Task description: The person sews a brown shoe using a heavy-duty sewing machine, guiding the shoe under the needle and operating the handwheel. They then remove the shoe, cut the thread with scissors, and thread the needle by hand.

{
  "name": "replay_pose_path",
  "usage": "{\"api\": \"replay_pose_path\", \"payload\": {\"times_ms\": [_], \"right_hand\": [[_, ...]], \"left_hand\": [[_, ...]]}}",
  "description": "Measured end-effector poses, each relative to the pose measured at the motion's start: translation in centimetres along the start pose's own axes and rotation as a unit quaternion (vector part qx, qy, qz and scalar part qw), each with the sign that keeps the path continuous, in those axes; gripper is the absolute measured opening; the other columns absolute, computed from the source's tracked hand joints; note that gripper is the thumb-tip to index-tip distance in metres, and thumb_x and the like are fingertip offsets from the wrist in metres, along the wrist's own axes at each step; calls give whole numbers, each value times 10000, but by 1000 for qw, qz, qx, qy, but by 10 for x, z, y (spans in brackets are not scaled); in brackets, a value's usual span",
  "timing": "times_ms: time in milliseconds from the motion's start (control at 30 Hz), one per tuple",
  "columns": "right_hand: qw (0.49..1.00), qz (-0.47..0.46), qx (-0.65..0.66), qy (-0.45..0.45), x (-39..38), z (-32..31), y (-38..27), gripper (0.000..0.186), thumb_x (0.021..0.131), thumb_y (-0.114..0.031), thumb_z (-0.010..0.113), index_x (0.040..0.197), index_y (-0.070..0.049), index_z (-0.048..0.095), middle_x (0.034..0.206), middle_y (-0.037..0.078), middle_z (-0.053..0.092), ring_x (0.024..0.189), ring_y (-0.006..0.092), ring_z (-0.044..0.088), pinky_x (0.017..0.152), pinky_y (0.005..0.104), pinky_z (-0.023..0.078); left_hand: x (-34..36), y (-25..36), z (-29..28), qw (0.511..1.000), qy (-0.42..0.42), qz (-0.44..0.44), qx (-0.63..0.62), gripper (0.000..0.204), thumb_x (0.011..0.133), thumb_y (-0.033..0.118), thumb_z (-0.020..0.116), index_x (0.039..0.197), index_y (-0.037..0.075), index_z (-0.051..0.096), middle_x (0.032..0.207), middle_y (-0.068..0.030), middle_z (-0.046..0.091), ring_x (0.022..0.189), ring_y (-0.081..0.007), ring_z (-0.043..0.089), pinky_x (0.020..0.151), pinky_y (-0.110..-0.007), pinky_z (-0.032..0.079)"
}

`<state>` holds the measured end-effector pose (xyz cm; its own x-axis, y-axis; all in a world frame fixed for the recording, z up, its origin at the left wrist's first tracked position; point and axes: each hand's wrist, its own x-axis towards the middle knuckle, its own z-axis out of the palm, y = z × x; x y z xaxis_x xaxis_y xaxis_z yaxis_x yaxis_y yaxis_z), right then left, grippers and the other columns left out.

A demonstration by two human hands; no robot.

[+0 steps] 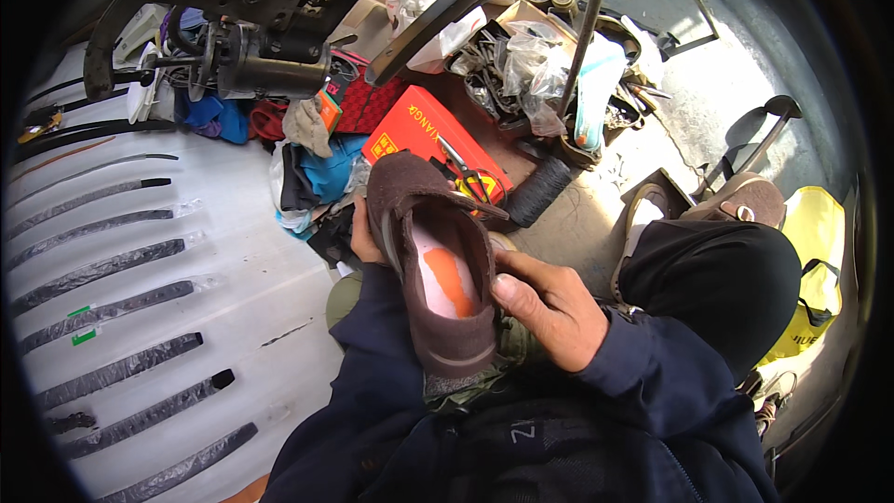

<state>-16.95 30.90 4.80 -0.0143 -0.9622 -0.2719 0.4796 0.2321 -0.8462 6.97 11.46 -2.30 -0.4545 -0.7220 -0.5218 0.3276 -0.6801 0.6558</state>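
Observation:
A dark brown cloth shoe (453, 340) is held over my lap, its toe pointing away from me and its opening facing up. Inside it shows a pale insole with an orange patch (447, 281). My left hand (363, 233) grips the shoe from the left, near the toe; most of its fingers are hidden beneath. On the other side, my right hand (563, 312) has its thumb and bent forefinger at the shoe's right rim, pinching the edge. A strap-like flap (480, 208) sticks out to the right of the shoe's opening.
Just beyond lie a red box (424, 121), scissors (466, 168) and a black thread spool (543, 193). A metal machine (270, 61) overhangs the upper left. Several wrapped belts (116, 321) line a white sheet. At right are someone's black-trousered leg (712, 284) and a yellow bag (810, 233).

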Motion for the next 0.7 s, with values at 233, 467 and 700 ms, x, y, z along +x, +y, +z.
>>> {"api": "replay_pose_path", "payload": {"times_ms": [233, 467, 700], "right_hand": [[985, 109, -131, 7, 18, -16, 37, 383, 973, -264, 646, 1164, 69, 664, 934, 265, 714, 902, 351, 716, 830, 426, 530], [952, 49, -293, 74, 26, -39, 61, 193, 948, -81, 613, 1051, 71, 672, 785, 181, 684, 729, 231, 658, 715, 406, 522], [739, 247, -612, 133, 17, -66, 90, 311, 833, -175, 593, 966, 65, 739, 946, 321, 713, 956, 486, 701, 880, 523, 562]], "left_hand": [[0, -7, 16, 997, 14, 79, -16, 521, 1070, 411, 539, 1392, 6, 598, 1379, -141, 651, 1235, -311, 628, 1091, -438, 489], [-2, -8, 41, 989, -6, 114, 89, 617, 1028, 419, 578, 1552, 127, 431, 1500, -139, 542, 1390, -276, 517, 1120, -457, 421], [-9, 4, 42, 978, 27, 110, 174, 523, 1014, 408, 581, 1479, 180, 503, 1386, -126, 629, 1351, -269, 562, 1066, -483, 413]]}}
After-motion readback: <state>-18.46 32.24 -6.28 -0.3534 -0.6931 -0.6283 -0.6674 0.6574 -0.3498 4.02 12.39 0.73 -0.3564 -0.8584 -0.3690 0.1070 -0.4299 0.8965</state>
